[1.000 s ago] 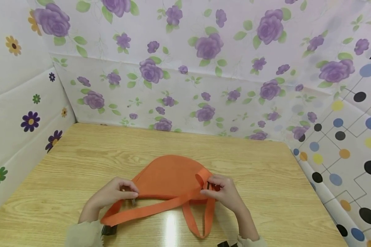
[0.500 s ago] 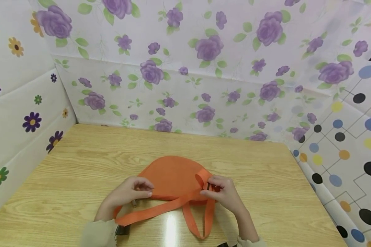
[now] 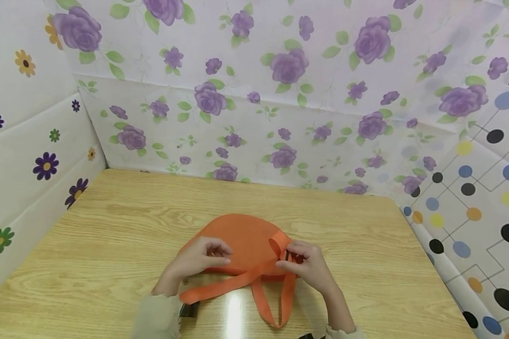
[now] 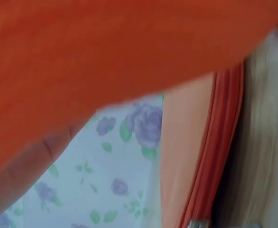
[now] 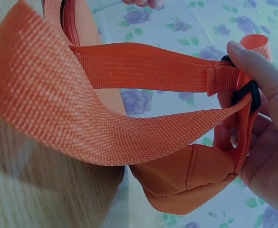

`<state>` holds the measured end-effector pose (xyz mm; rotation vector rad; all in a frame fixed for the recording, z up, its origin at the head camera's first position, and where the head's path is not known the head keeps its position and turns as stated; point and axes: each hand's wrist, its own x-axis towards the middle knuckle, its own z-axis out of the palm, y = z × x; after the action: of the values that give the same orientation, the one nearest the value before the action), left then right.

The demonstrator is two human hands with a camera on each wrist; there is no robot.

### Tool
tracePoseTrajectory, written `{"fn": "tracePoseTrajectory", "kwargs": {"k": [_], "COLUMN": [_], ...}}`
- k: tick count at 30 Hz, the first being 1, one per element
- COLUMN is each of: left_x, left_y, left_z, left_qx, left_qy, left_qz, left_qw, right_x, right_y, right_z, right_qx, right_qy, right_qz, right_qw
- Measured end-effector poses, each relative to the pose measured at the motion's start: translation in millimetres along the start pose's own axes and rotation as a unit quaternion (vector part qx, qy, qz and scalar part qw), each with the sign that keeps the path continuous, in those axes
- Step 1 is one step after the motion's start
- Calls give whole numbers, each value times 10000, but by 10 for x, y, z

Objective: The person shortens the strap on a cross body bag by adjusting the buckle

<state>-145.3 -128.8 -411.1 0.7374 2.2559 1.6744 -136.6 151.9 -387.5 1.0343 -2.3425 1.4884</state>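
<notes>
An orange waist bag point(image 3: 248, 235) lies on the wooden table, its zipper point(image 4: 222, 137) along the near edge. At its right end my right hand point(image 3: 308, 264) pinches the orange strap at a black slide buckle point(image 5: 253, 97); the webbing stands up in a small loop point(image 5: 256, 42) there. My left hand point(image 3: 199, 259) is over the left part of the bag, fingers loosely bent, with nothing seen between thumb and fingers. In the left wrist view a blurred orange strap point(image 4: 105, 52) crosses close to the camera and hides most of that hand.
The strap's long run point(image 3: 220, 287) passes in front of the bag, and another loop point(image 3: 263, 306) hangs toward the near edge. A black piece point(image 3: 189, 310) shows beside the left sleeve. Flower-patterned sheets point(image 3: 254, 117) wall the back of the table point(image 3: 356, 226).
My left hand has left the bag's left end and moved right, over the bag's front. The strap's left bend shifted right with it. My right hand stays at the buckle.
</notes>
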Motion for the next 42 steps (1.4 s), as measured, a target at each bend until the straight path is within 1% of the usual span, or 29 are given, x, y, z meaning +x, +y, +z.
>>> {"fn": "tracePoseTrajectory", "kwargs": {"k": [2,6,12,15,18,22,26,31,34,39,42], "left_x": [48,141,270,324,371,429,481,514,508,467,456], "left_y": [9,31,60,69,72,77,87,114,207,451,533], "left_z": [54,189,373,454,522,590,649,721,759,779,785], "left_qx": [-52,-307,-497,-551,-525,-314,-282,-128,13,63,93], "left_qy": [-40,-137,11,36,16,44,36,-15,-24,16,42], "left_qz": [23,8,3,-1,31,214,298,179,108,134,133], "left_qw": [10000,9994,9988,9985,9986,9993,9992,9998,9999,9999,9999], "right_x": [-1,-3,-12,-17,-21,-22,-24,-26,-26,-23,-24], "right_y": [2,4,9,14,16,18,26,35,38,41,40], "right_z": [0,0,-10,-18,-26,-33,-39,-56,-63,-66,-71], "right_qx": [13,37,0,-5,-17,-82,-190,-313,-334,-236,-187], "right_qy": [2,-2,25,37,34,47,69,98,122,178,200], "right_qz": [4,5,71,100,97,87,54,165,145,-79,-137], "right_qw": [10000,10000,10000,9999,9999,9999,9998,9993,9993,9995,9995]}}
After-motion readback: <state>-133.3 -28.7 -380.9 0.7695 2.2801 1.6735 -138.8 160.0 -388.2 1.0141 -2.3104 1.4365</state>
